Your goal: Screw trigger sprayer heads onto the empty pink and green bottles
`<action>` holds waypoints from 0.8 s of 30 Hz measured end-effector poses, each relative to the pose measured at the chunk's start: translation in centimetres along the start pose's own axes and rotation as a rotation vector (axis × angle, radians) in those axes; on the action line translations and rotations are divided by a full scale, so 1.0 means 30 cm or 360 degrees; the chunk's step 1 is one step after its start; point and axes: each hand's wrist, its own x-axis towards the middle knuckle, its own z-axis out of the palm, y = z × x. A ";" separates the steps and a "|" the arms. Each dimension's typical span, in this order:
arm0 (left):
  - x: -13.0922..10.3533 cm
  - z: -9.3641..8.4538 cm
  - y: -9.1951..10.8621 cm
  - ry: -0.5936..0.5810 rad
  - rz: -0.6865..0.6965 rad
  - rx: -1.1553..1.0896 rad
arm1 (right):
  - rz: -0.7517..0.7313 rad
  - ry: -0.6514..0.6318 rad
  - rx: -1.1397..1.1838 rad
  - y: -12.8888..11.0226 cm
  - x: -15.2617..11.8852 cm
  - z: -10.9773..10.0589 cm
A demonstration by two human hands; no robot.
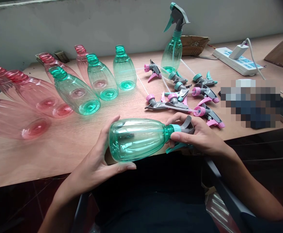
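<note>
A clear green spray bottle (pixel 138 139) lies sideways in the air above the table's front edge, its base to the left. My left hand (pixel 105 158) cups the base end, with the thumb below and fingers behind. At the neck, my right hand (pixel 194 132) is closed around the teal collar of a grey spray head (pixel 187 126); the teal trigger (pixel 175 147) points down beneath it. Some fingers of both hands are hidden behind the bottle. Just beyond my right hand lie several loose spray heads (pixel 156 103) with pink or teal collars and thin tubes.
Open green bottles (pixel 125 71) and pink bottles (pixel 32 92) stand at the left. A complete green spray bottle (pixel 172 51) stands at the back by a piece of cardboard (pixel 194 45). At the right are a white power strip (pixel 238 61), a cable and a blurred-out patch.
</note>
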 end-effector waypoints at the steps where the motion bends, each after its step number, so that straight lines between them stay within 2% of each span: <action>1: 0.000 0.000 0.000 0.0005 0.0004 0.0008 | -0.0001 -0.0003 0.0005 0.001 -0.001 0.000; 24: 0.007 -0.001 -0.016 0.0042 0.0085 0.0012 | 0.0003 0.0024 -0.0011 -0.006 -0.002 -0.001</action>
